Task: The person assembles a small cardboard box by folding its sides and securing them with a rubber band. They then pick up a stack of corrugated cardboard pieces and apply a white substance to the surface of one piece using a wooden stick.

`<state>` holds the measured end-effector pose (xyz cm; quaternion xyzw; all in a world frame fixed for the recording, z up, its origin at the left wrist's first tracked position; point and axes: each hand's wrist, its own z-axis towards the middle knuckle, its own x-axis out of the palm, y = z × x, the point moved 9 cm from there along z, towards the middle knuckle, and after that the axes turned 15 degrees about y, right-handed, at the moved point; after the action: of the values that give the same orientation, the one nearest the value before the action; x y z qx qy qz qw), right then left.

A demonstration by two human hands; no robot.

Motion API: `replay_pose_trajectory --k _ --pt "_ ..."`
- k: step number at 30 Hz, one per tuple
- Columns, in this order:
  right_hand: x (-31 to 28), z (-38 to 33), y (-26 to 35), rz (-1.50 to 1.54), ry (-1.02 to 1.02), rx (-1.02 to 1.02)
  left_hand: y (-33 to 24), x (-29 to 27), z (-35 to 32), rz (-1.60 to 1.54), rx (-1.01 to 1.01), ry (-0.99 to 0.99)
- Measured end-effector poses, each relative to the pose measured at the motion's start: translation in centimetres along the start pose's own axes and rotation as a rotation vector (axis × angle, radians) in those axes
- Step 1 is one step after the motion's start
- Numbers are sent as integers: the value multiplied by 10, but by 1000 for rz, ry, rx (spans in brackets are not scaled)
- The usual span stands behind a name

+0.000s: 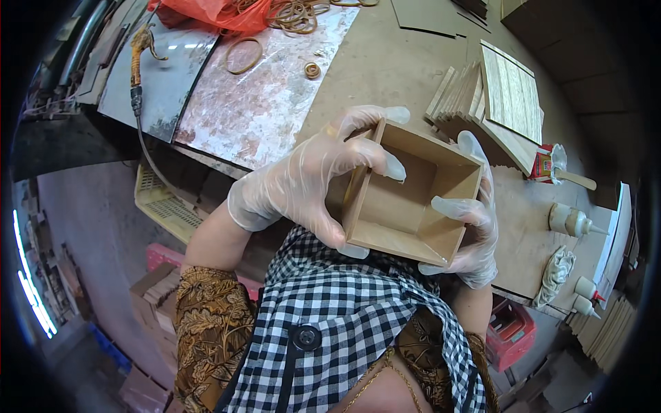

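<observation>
I hold a small open wooden box (406, 206) in front of my chest, its opening facing up toward me. My left hand (310, 179), in a thin clear glove, grips the box's left wall, thumb inside and fingers wrapped around the outside. My right hand (471, 227), also gloved, clasps the right wall, with a fingertip hooked over the rim into the box. The box is light brown board with a bare inside.
A worktable (385, 62) lies beyond, with a stack of thin wooden panels (482, 96), rubber bands (244, 55), an orange plastic bag (220, 14), small glue bottles (571, 220), a crumpled glove (558, 272) and a glue tin with a stick (551, 165). A plastic crate (165, 203) sits below left.
</observation>
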<state>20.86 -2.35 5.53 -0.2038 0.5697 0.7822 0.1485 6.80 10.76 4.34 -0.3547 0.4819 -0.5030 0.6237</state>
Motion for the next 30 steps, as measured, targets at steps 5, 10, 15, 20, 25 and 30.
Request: replay_pose_trajectory --k 5,10,15,20,25,30 --pt "-1 -13 -7 -26 0 51 0 0 -1 -4 -2 1" --pt "1 -5 -2 -44 44 56 -3 2 -2 27 -17 -8" --pt "2 -2 -1 -1 4 8 -2 4 -1 10 20 -4" --pt "0 11 11 -45 47 -15 -8 5 -2 33 56 6" --pt "6 8 7 128 -25 11 -9 7 -5 63 80 -59" --pt "7 -1 15 116 -12 -6 -27 -2 -31 141 59 -110"
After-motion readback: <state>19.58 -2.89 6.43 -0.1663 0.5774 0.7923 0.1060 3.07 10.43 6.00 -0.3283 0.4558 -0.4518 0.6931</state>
